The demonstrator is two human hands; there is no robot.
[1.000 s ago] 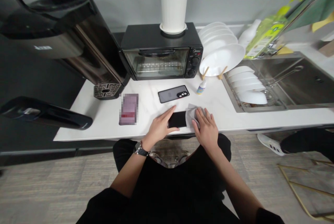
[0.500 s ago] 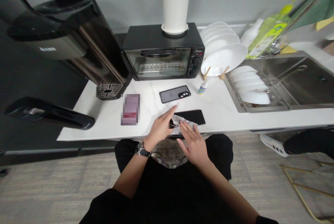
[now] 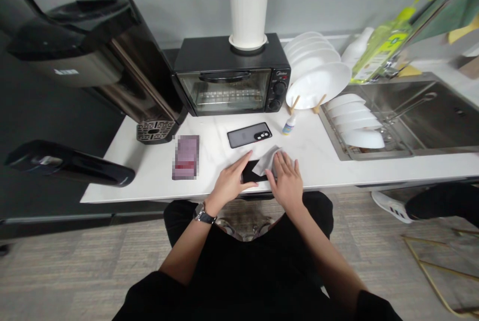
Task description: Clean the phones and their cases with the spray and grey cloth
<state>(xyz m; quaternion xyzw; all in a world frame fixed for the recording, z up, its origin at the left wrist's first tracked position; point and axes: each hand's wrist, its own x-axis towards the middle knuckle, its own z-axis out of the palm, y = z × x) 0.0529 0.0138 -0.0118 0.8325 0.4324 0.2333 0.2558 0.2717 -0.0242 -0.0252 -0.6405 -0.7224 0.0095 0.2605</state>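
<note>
A black smartphone (image 3: 251, 171) lies on the counter near its front edge, its right part covered by a grey wiping cloth and my right hand. My left hand (image 3: 230, 180) is at the phone's left end, fingers stretched out and thumb apart along the near edge. Under the fingers of my right hand (image 3: 286, 178) the cloth (image 3: 266, 162) is pressed onto the screen. Just behind them lies a phone case (image 3: 249, 135), dark-rimmed with camera holes. A small white bottle (image 3: 289, 125) with a blue-and-yellow label stands to its right.
A pixelated purple packet (image 3: 186, 157) lies on the left of the counter (image 3: 209, 161). Behind are a drinks dispenser (image 3: 153, 76), a toaster oven (image 3: 228, 79) and racked white plates (image 3: 318, 84). At right is a sink (image 3: 422, 111) with bowls; a person's shoe (image 3: 391, 206) shows below.
My right hand has slid to the right along the phone with the cloth, baring more of the screen's left part. My left hand stays at the left end, its thumb now spread out.
</note>
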